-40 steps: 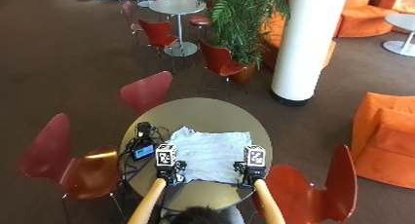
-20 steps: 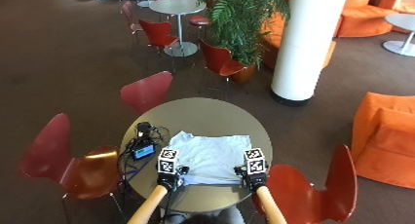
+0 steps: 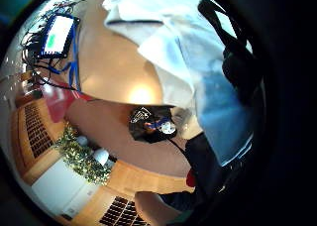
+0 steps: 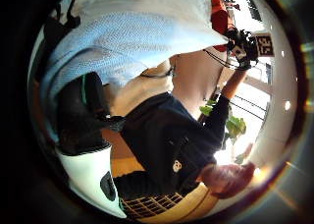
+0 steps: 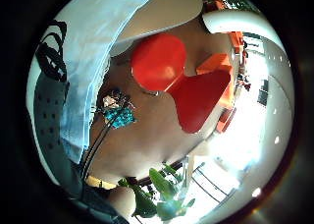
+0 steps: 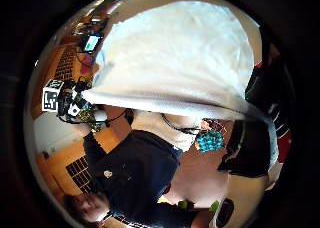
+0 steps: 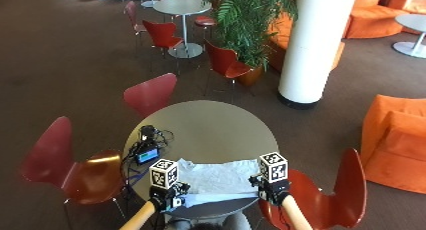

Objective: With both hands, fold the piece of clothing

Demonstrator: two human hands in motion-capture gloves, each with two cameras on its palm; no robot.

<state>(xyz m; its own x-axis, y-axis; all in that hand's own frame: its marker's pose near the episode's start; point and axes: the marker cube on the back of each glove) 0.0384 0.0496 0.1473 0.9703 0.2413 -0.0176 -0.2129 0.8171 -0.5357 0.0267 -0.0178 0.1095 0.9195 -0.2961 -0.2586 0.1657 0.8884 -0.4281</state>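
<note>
A pale light-blue garment (image 7: 216,177) lies flat near the front edge of the round table (image 7: 206,122). My left hand (image 7: 166,194) holds its near left corner and my right hand (image 7: 269,186) holds its near right corner, both at the table's rim. In the left palm views the cloth (image 3: 198,62) runs under black fingers (image 3: 233,52) curled over it, and it fills the picture (image 4: 137,32) close to the palm. The right palm views show the cloth (image 6: 180,53) stretched toward the other hand (image 6: 70,100), with fingers (image 5: 49,57) curled on its edge (image 5: 93,42).
A small device with a lit screen (image 7: 146,154) and a tangle of cables (image 7: 152,135) sit on the table's left side. Red chairs stand at the left (image 7: 73,165), back (image 7: 152,92) and right (image 7: 333,195). The person's torso (image 4: 171,145) is close against the table's front edge.
Both hands have drawn back toward the person, pulling the garment nearer to the table's front edge. It now lies lower on the table, with its near hem at the rim.
</note>
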